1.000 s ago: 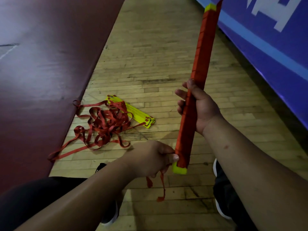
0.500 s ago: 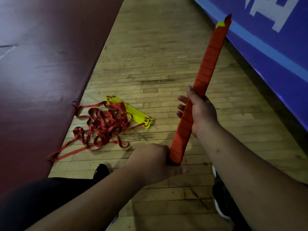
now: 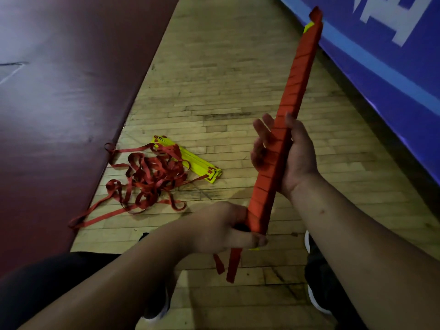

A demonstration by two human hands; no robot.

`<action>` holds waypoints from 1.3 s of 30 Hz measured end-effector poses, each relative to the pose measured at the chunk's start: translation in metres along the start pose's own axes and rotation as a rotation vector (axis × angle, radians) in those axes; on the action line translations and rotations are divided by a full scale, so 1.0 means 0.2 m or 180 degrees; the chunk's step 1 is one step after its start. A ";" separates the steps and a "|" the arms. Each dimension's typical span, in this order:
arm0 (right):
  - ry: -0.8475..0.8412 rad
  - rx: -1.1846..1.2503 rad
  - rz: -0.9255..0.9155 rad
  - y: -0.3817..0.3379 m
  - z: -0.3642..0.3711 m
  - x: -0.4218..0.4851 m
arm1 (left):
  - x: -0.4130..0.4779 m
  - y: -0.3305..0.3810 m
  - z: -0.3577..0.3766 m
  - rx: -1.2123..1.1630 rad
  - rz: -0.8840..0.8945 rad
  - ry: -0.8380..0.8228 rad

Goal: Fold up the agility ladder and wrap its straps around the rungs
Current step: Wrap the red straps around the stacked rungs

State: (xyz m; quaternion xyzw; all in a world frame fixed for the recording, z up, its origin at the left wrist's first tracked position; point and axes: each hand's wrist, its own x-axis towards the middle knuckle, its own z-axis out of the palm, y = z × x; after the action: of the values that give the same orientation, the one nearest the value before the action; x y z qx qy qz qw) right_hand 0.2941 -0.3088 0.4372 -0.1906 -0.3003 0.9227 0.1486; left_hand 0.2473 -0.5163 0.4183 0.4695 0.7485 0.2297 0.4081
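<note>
A bundle of yellow rungs wrapped in red strap [image 3: 289,110] stands tilted in front of me, its top leaning to the right. My right hand [image 3: 296,160] grips it around the middle. My left hand [image 3: 221,227] grips its lower end, and two loose red strap ends [image 3: 233,265] hang below that hand. A second agility ladder [image 3: 202,166] lies on the wooden floor to the left, its yellow rungs stacked and its red straps [image 3: 147,177] in a loose tangle.
A dark red mat [image 3: 59,103] covers the floor on the left, its edge touching the tangled straps. A blue padded wall [image 3: 392,55] runs along the right. My black shoes [image 3: 316,294] and dark trousers show at the bottom.
The bundle has tilted further to the right and turned in my hands. My left hand moved over its lower end, and two strap ends now hang below it.
</note>
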 end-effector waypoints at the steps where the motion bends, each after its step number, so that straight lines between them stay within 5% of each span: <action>1: -0.0172 0.0090 0.0073 -0.01 0.00 -0.01 | -0.01 0.02 -0.02 -0.0233 0.0120 -0.0144; 10: -0.1794 0.1101 0.0902 -0.03 -0.08 -0.01 | -0.06 0.05 -0.05 -0.1736 0.0500 -0.0852; 14: -0.2068 0.1392 0.0967 -0.03 -0.09 0.01 | -0.06 0.05 -0.04 -0.1948 0.0578 -0.1000; 19: -0.1709 0.1301 0.0790 -0.04 -0.09 0.03 | -0.05 0.06 -0.04 -0.1827 0.0582 -0.1005; 27: -0.0263 0.0504 0.0106 -0.09 0.00 -0.01 | -0.06 0.01 -0.08 -0.1285 0.0577 -0.0705; 39: 0.0116 -0.0514 0.0046 -0.06 0.01 -0.02 | -0.03 -0.05 -0.03 -0.0237 0.0090 -0.0397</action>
State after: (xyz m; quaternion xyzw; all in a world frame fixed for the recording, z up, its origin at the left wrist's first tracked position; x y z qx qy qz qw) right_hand 0.2989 -0.3027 0.4478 -0.2208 -0.3695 0.8930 0.1315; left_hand 0.2388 -0.5263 0.4172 0.4778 0.7059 0.2335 0.4678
